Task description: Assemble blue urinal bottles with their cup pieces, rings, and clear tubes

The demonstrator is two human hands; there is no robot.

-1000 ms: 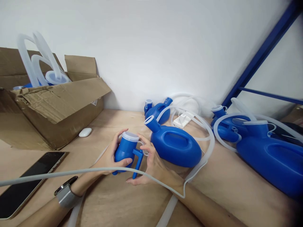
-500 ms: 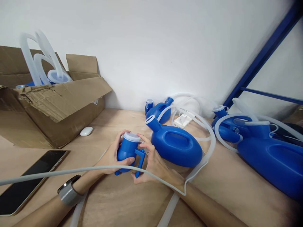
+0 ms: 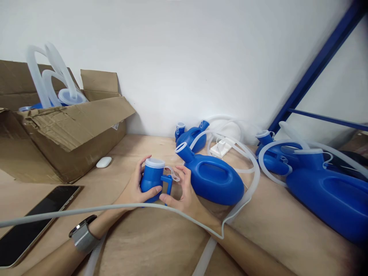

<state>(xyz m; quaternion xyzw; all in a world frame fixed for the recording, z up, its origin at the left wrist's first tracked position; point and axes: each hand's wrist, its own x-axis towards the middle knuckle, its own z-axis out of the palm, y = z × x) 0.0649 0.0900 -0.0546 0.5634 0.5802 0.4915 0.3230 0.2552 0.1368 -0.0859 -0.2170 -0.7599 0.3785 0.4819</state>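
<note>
A small blue cup (image 3: 151, 179) with a clear lid and a blue side handle is held just above the wooden table (image 3: 161, 245). My left hand (image 3: 135, 188) is wrapped round its body, thumb across the front. My right hand (image 3: 181, 191) pinches the handle and the clear lid strap on the cup's right side. A thin whitish cable (image 3: 86, 210) runs across in front of both wrists. Just right of my right hand lies a large blue jug (image 3: 211, 177) with an open spout.
An open cardboard box (image 3: 66, 134) with ribbed tubes stands at the left. A phone (image 3: 31, 222) and a white mouse (image 3: 104, 162) lie near it. More blue jugs (image 3: 324, 191) and clear hoses (image 3: 247, 161) crowd the right; a blue rack post (image 3: 313, 69) rises behind.
Both hands have shifted slightly away from me with the cup, which now stands more upright. My right fingers have moved from the lid edge to the handle and strap.
</note>
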